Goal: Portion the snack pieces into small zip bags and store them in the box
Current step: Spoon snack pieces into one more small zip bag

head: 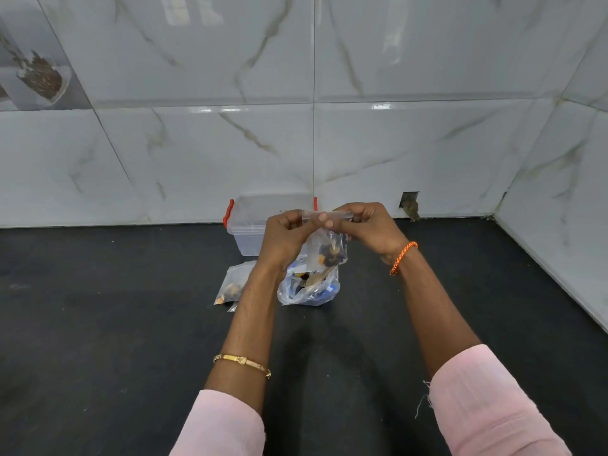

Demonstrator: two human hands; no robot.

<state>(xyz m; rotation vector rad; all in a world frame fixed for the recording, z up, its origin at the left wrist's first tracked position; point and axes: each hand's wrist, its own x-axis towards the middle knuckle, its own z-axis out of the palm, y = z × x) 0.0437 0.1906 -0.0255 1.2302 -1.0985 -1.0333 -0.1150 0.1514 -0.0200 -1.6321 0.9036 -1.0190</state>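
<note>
left hand point(283, 232): pinches the top strip of the small zip bag point(329, 246); fingers curled
right hand point(368, 227): pinches the same strip; bag hangs between both hands, snack pieces point(333, 253) inside
box point(255, 227): behind hands, against wall
large bag point(309, 287): below; filled bag point(232, 284) beside it

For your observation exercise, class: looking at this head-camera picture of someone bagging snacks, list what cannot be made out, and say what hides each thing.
- Head view: whether the held zip bag is sealed; the fingers of both hands cover its top strip.
- Inside of the clear box: both hands block its right part, and the plastic is cloudy.
- Kind of snack pieces in the large bag: too small, crumpled plastic blurs them.
- Filled bag on the counter: the left forearm cuts off its right edge.
</note>
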